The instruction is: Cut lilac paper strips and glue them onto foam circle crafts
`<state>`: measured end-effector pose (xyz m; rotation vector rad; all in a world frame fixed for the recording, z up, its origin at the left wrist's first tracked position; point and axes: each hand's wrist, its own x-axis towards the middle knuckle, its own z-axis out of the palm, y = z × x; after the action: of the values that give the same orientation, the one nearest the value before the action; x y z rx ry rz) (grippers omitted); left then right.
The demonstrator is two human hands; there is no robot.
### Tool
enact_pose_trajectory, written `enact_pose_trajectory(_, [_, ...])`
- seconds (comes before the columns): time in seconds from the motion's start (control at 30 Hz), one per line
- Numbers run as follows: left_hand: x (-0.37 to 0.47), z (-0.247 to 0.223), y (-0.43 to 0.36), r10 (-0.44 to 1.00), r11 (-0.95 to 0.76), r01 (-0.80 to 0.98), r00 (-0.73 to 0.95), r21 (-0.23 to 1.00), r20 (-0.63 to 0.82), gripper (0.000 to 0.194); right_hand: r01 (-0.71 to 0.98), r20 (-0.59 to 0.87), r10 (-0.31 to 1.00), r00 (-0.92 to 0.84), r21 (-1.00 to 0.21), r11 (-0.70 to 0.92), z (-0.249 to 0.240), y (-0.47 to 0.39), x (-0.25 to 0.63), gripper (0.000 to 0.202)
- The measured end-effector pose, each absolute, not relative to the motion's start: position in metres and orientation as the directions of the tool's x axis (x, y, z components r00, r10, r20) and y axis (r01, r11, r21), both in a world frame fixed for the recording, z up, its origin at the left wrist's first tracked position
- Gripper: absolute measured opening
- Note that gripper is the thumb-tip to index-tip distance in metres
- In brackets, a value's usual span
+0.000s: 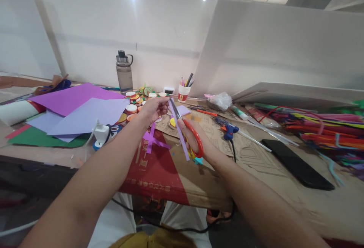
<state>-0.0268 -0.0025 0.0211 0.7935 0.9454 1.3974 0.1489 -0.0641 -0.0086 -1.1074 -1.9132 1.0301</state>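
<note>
My left hand [156, 108] pinches the upper end of a narrow lilac paper strip [182, 142], which hangs down in front of me. In my right hand [191, 132] is a pair of scissors with orange handles [199, 142]. Their blades lie alongside the strip and point up toward my left fingertips. Whether the blades are parted is hard to make out. Below my hands, crossed purple paper strips [153, 138] lie on a red and brown cardboard sheet [159, 172]. Behind the scissors, a small lilac paper piece [183, 110] rests on the table.
Purple paper [76, 98] and lilac sheets [91, 117] spread at left. A water bottle [124, 74], round white-lidded pieces [131, 108] and a pen cup [184, 92] stand behind. A blue glue gun [229, 130], black phone [297, 164] and bright craft stems [313, 126] lie right.
</note>
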Motion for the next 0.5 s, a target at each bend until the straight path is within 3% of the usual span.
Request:
enact_pose_trajectory(0.17, [-0.030, 0.019, 0.000, 0.996, 0.049, -0.427, -0.050, 0.903, -0.077, 0.009, 0.324, 0.137, 0.907, -0.399, -0.904, 0.279, -0.006, -0.065, 0.150, 0.042])
enact_pose_trajectory(0.37, [-0.036, 0.020, 0.005, 0.962, -0.055, -0.498, -0.259, 0.866, -0.088, 0.010, 0.250, 0.099, 0.915, -0.390, -0.945, 0.209, -0.004, -0.053, 0.155, 0.036])
enact_pose_trajectory(0.5, [-0.038, 0.020, 0.008, 0.952, -0.106, -0.541, -0.298, 0.834, -0.073, 0.011, 0.295, 0.057, 0.951, -0.304, -0.944, 0.151, -0.003, -0.044, 0.159, 0.034])
